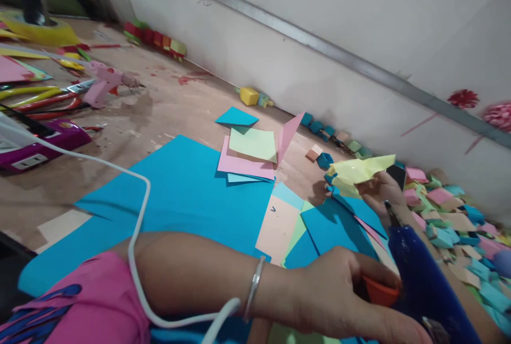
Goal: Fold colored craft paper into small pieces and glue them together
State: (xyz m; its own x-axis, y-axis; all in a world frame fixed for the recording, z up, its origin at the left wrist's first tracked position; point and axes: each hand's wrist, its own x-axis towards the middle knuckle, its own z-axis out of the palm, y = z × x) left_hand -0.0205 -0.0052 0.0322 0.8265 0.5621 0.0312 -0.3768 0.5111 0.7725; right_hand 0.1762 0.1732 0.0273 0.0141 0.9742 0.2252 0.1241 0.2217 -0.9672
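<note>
The left hand (333, 296) grips a blue glue gun (423, 267); the right hand (382, 192) holds yellow paper (357, 173) over the counter (159, 112).

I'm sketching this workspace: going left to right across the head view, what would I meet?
Yellow tape roll, pink glue gun, yellow cube, folded yellow paper in the right hand, blue glue gun in the left hand, pink flower at the wall.
</note>
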